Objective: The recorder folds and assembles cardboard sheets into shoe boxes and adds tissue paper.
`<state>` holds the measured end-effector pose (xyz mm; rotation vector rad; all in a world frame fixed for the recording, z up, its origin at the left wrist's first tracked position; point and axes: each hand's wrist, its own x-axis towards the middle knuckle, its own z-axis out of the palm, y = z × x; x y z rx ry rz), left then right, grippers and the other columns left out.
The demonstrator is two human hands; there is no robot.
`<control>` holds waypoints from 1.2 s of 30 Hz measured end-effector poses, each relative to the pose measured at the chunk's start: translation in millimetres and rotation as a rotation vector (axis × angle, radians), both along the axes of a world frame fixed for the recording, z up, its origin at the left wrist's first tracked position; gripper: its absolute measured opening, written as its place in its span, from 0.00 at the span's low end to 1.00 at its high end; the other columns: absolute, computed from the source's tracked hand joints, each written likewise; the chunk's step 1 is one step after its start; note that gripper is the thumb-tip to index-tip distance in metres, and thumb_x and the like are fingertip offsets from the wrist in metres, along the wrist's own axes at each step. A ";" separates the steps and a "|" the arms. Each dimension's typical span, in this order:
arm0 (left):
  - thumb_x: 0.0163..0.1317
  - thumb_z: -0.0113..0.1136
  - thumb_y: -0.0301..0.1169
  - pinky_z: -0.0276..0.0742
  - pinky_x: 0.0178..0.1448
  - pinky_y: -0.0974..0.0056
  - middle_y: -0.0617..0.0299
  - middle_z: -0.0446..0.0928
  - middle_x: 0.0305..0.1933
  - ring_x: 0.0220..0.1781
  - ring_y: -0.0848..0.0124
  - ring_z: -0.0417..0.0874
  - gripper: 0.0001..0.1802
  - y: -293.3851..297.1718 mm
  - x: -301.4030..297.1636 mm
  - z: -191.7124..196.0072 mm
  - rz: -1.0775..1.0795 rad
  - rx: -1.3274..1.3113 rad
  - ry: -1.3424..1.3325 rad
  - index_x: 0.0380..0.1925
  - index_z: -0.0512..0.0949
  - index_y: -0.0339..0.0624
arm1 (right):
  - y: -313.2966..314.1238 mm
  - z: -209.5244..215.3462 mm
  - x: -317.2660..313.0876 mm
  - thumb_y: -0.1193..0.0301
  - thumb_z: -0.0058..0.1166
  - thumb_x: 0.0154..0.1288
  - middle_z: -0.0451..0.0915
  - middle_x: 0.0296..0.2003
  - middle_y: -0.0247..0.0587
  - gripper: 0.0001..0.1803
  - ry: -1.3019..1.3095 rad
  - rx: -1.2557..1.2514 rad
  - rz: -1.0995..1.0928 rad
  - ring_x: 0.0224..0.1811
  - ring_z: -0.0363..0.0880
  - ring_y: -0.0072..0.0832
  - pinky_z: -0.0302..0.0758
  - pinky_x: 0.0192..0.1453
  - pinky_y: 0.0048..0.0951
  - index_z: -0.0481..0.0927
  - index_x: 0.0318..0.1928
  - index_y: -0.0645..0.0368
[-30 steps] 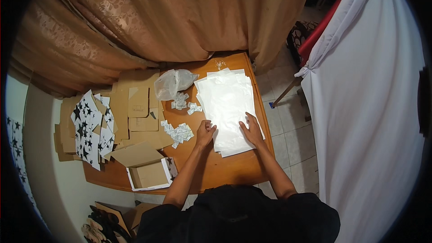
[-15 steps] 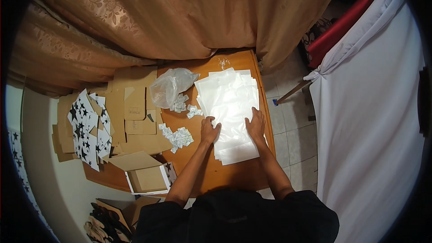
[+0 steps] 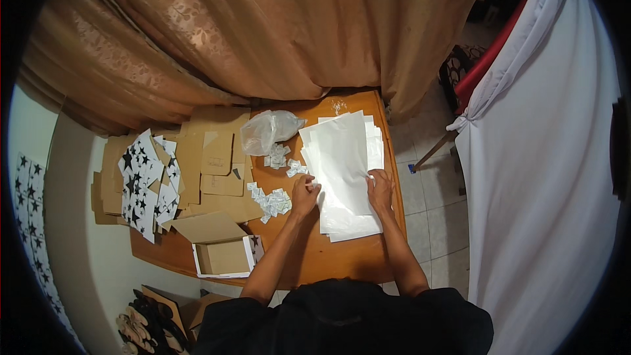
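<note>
A loose stack of shiny white sheets (image 3: 355,227) lies on the orange-brown wooden table (image 3: 309,263) in front of me. The top white sheet (image 3: 338,151) sits askew over the others, its right edge bowed near my fingers. My left hand (image 3: 303,197) pinches this sheet's left edge between thumb and curled fingers. At the opposite edge, my right hand (image 3: 380,190) grips it with bent fingers. Just left of the stack are small white packets (image 3: 271,202) in several little heaps. Behind them slumps a clear plastic bag (image 3: 269,128).
Flattened brown cardboard (image 3: 227,118) covers the table's left side, with star-printed pieces (image 3: 141,184) on top. An open box (image 3: 223,256) stands at the near left edge. Tan curtains (image 3: 263,33) hang behind the table. White cloth (image 3: 539,177) hangs at the right.
The top sheet has shifted and turned slightly on the stack, with both hands now closed on its edges. My fingers were spread flatter before. The whole view has shifted a little.
</note>
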<state>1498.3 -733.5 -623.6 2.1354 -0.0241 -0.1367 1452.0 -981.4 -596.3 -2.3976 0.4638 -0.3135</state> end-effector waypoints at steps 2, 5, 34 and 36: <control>0.61 0.71 0.31 0.80 0.50 0.62 0.51 0.76 0.50 0.45 0.65 0.82 0.23 13.0 7.6 11.7 0.024 -0.234 0.024 0.54 0.77 0.38 | -8.4 10.8 -9.6 0.78 0.57 0.67 0.84 0.47 0.49 0.11 -0.167 0.183 0.216 0.53 0.78 0.47 0.73 0.59 0.44 0.84 0.48 0.61; 0.59 0.71 0.30 0.80 0.57 0.57 0.48 0.76 0.54 0.52 0.57 0.81 0.26 26.8 10.3 72.4 0.003 -0.126 -0.181 0.57 0.75 0.37 | -8.3 53.1 -32.4 0.82 0.54 0.67 0.85 0.46 0.52 0.12 -0.145 0.194 0.429 0.51 0.81 0.49 0.77 0.57 0.41 0.83 0.49 0.64; 0.67 0.65 0.25 0.79 0.45 0.72 0.60 0.85 0.41 0.40 0.78 0.82 0.10 404.3 -197.2 138.6 0.293 -0.697 0.106 0.45 0.82 0.31 | 209.7 76.0 -98.5 0.77 0.68 0.62 0.80 0.29 0.30 0.15 0.150 0.792 0.635 0.29 0.76 0.15 0.73 0.33 0.19 0.82 0.49 0.62; 0.66 0.65 0.23 0.79 0.44 0.72 0.60 0.85 0.41 0.39 0.78 0.83 0.09 431.4 -217.3 119.2 0.316 -0.732 0.099 0.45 0.82 0.30 | 243.6 59.9 -106.1 0.79 0.69 0.61 0.73 0.28 0.24 0.12 0.133 0.801 0.528 0.30 0.71 0.14 0.72 0.35 0.18 0.82 0.45 0.64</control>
